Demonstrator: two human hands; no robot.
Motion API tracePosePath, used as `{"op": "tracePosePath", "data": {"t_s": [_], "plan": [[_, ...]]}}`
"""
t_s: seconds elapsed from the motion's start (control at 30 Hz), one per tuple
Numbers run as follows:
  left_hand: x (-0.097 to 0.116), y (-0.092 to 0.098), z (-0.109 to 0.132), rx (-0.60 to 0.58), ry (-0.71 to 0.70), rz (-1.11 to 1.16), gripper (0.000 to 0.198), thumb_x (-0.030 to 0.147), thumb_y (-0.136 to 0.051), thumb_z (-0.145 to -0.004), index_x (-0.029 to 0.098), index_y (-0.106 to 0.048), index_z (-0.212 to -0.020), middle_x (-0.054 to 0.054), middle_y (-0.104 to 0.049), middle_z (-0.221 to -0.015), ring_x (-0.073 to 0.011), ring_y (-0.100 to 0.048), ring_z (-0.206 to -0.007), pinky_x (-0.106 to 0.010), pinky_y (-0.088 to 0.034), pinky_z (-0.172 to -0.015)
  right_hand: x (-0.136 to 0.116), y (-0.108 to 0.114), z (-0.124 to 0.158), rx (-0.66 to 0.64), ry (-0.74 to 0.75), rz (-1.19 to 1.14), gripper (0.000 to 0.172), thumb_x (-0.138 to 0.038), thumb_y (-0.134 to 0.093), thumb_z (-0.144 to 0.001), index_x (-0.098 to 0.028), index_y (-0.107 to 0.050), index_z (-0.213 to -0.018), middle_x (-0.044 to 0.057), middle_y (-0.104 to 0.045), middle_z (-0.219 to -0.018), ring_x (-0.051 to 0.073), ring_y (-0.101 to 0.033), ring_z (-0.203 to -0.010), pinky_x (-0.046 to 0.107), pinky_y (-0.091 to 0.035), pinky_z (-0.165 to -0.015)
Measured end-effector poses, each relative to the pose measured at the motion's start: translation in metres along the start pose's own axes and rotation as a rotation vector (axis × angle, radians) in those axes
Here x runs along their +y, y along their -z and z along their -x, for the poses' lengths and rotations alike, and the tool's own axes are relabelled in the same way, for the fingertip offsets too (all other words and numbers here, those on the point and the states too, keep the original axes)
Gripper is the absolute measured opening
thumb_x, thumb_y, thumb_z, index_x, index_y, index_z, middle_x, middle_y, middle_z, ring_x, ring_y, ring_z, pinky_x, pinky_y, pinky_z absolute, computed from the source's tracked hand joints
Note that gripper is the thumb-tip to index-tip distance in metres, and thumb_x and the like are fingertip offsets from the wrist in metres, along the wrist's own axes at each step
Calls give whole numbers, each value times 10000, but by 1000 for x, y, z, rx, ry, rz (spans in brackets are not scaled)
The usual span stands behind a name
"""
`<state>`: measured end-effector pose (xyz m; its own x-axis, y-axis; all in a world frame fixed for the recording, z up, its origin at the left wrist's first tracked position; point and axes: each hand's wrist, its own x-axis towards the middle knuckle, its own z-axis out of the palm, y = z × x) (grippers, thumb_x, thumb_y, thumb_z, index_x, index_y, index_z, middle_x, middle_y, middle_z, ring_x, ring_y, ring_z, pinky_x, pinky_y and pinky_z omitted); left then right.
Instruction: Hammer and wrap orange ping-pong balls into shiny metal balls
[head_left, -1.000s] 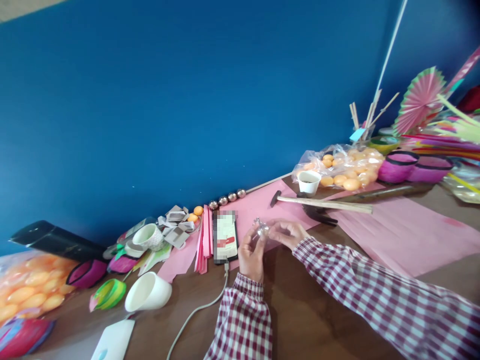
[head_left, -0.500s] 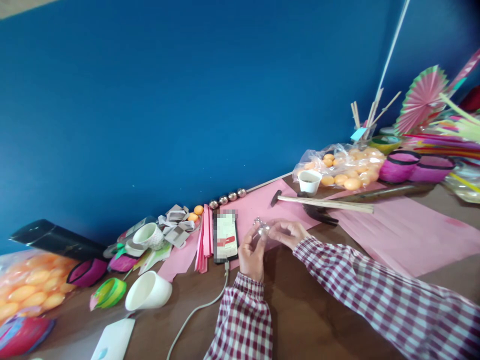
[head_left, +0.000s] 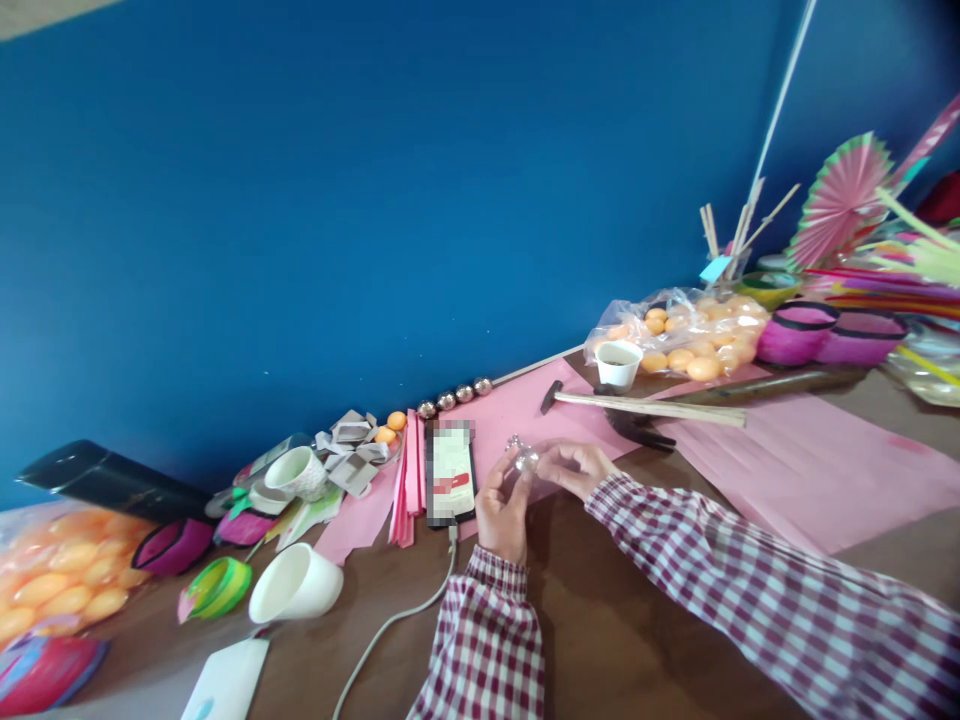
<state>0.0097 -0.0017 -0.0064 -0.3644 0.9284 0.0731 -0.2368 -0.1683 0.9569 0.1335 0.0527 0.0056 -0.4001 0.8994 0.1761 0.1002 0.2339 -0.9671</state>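
A small shiny, clear or silvery thing (head_left: 526, 461) is pinched between the fingertips of both hands, above pink paper (head_left: 504, 425). My left hand (head_left: 503, 515) grips it from the near left side with thumb and fingers closed. From the right, my right hand (head_left: 576, 468) meets it, fingers pressed together. The thing's exact kind is too small to make out, and the fingers partly cover it. A phone (head_left: 452, 475) with its screen lit lies just left of my left hand. Several shiny metal balls (head_left: 465, 394) are lined up behind it by the wall.
To the right lie a wooden-handled hammer (head_left: 645, 405), a white cup (head_left: 618, 364) and a bag of orange balls (head_left: 709, 335). On the left stand a larger white cup (head_left: 315, 588), a green tape-like ring (head_left: 225, 588) and a dark box (head_left: 112, 485). A charging cable (head_left: 397, 612) crosses the table.
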Motion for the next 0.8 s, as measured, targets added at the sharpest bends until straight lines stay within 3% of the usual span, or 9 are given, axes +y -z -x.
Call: {"op": "tracePosePath", "data": {"t_s": [0.33, 0.8], "plan": [[0, -1, 0, 29, 11, 35, 380, 231, -675, -637, 181, -611, -1009, -88, -609, -1105, -232, -491, -1110, -396, -345, -966, -2, 0, 0, -4, -6, 3, 233, -392, -615, -660, -162, -649, -676, 59, -629, -996, 171, -611, -804, 322, -501, -749], [-4, 5, 0, -18, -91, -180, 358, 236, -595, -728, 177, -575, -1081, -91, -575, -1160, -226, -495, -1107, -390, -358, -967, 0, 0, -2, -12, -25, 1, 197, -332, -635, -643, -153, -579, -703, 71, -670, -880, 179, -631, -772, 331, -509, -730]]}}
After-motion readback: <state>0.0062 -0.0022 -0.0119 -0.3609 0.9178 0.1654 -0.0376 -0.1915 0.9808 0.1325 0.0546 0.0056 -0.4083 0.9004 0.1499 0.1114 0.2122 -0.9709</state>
